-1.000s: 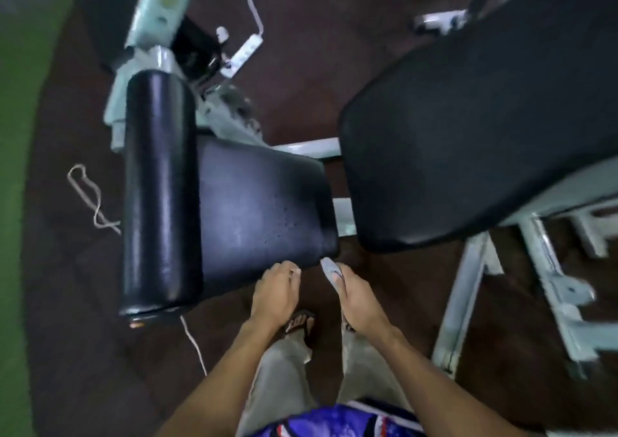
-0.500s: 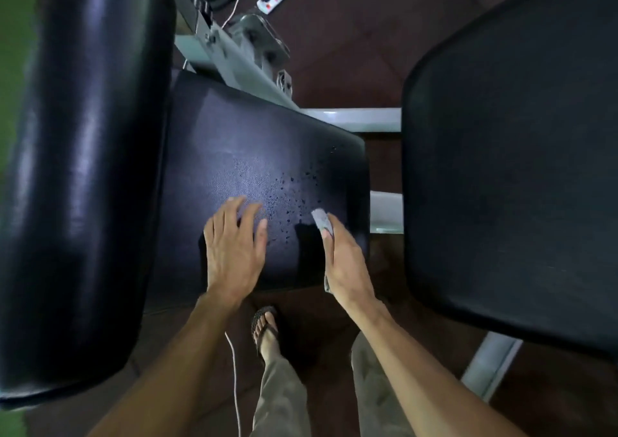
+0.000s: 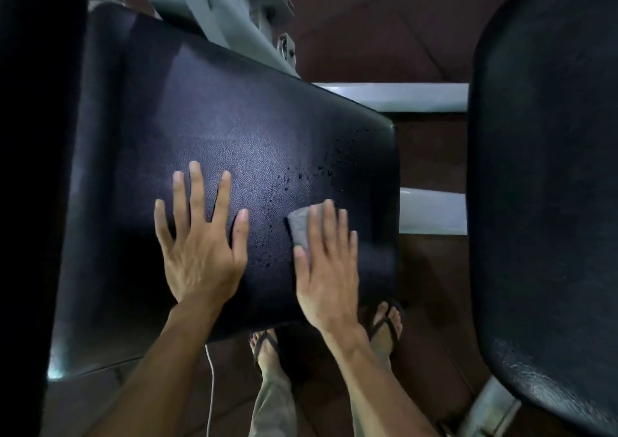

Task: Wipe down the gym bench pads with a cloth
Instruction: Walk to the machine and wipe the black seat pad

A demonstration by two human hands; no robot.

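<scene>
A black seat pad (image 3: 234, 128) fills the middle of the view, with water droplets (image 3: 311, 172) on its right part. My left hand (image 3: 200, 236) lies flat on the pad with fingers spread and holds nothing. My right hand (image 3: 326, 262) presses a small grey cloth (image 3: 299, 225) flat against the pad near its right edge; most of the cloth is hidden under the palm. A second black pad (image 3: 548, 185), the backrest, fills the right side. A black roller pad (image 3: 36, 169) runs down the left edge.
A pale metal frame (image 3: 388, 97) joins the pads, with brackets (image 3: 234, 18) at the top. Dark red floor (image 3: 368, 18) lies below. My feet in sandals (image 3: 267, 349) stand under the seat's near edge, beside a thin white cord (image 3: 210, 386).
The view has moved in closer over the seat pad. Both hands slid further onto it; my right hand turned from edge-on to flat, pressing the cloth down.
</scene>
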